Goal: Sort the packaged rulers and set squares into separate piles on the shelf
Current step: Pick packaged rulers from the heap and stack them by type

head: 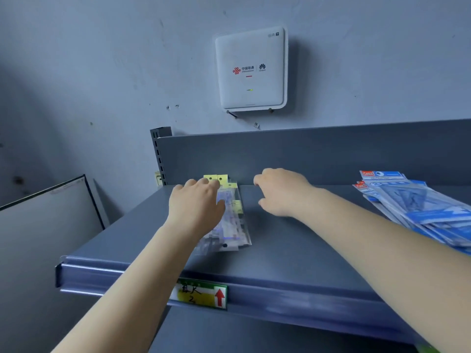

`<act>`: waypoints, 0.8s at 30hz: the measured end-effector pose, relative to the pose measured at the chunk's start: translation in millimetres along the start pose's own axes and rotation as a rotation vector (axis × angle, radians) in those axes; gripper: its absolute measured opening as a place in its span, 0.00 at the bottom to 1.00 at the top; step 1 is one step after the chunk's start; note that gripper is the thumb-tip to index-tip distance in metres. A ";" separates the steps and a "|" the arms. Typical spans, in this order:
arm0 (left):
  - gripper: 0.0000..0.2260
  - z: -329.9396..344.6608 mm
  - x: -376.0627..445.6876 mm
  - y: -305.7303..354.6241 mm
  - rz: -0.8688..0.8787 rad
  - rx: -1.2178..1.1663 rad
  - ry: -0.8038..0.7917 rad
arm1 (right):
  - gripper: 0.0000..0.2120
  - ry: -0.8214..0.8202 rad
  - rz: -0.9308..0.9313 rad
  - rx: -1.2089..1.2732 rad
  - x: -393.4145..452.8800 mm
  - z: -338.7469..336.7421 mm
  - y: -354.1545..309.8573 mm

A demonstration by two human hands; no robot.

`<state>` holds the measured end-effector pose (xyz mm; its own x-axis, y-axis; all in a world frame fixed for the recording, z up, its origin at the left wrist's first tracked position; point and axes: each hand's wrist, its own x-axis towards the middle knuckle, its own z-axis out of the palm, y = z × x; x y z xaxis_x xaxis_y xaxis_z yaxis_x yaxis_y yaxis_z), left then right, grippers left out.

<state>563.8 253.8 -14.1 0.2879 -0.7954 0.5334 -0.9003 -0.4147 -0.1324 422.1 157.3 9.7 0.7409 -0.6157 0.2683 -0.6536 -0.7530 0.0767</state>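
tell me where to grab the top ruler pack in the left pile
Probably by its near short end, coming from the shelf front: the ruler pack lies flat and lengthwise, and the left hand covers its far half.

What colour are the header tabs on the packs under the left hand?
Pale yellow header tabs, above the left hand; head view.
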 end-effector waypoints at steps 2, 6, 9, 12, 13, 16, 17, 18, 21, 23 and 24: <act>0.15 -1.5 4.2 18.3 0.034 0.018 -0.003 | 0.12 0.046 -0.030 -0.118 -11.4 -6.5 14.7; 0.14 -11.8 12.6 65.1 0.103 0.020 0.005 | 0.10 0.132 -0.060 -0.325 -36.5 -14.9 50.7; 0.14 -20.8 19.2 107.5 0.159 0.007 0.015 | 0.11 0.131 -0.056 -0.389 -58.7 -17.2 83.7; 0.13 -28.7 24.7 152.1 0.195 -0.018 0.025 | 0.12 0.124 -0.043 -0.377 -84.9 -20.2 120.2; 0.13 -31.0 25.7 167.1 0.208 -0.023 0.025 | 0.12 0.128 -0.037 -0.371 -93.9 -22.0 132.7; 0.11 -38.3 27.2 211.7 0.237 -0.045 0.017 | 0.13 0.148 -0.006 -0.373 -119.8 -28.1 169.8; 0.12 -41.1 27.6 226.1 0.244 -0.058 0.015 | 0.12 0.156 0.005 -0.376 -127.7 -30.2 181.5; 0.13 -44.0 27.8 240.3 0.251 -0.069 0.016 | 0.12 0.159 0.017 -0.378 -135.6 -32.1 192.9; 0.15 -51.8 27.7 281.3 0.285 -0.081 0.020 | 0.13 0.167 0.046 -0.380 -159.5 -37.6 225.6; 0.15 -57.2 27.5 308.4 0.313 -0.086 0.016 | 0.13 0.176 0.063 -0.383 -177.1 -41.5 247.6; 0.15 -60.1 27.1 322.5 0.324 -0.087 0.019 | 0.13 0.178 0.071 -0.385 -186.4 -43.0 259.0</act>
<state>261.7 125.1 7.9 -0.0232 -0.8709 0.4909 -0.9688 -0.1016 -0.2261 108.1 87.0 20.8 0.6760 -0.5877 0.4447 -0.7369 -0.5482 0.3957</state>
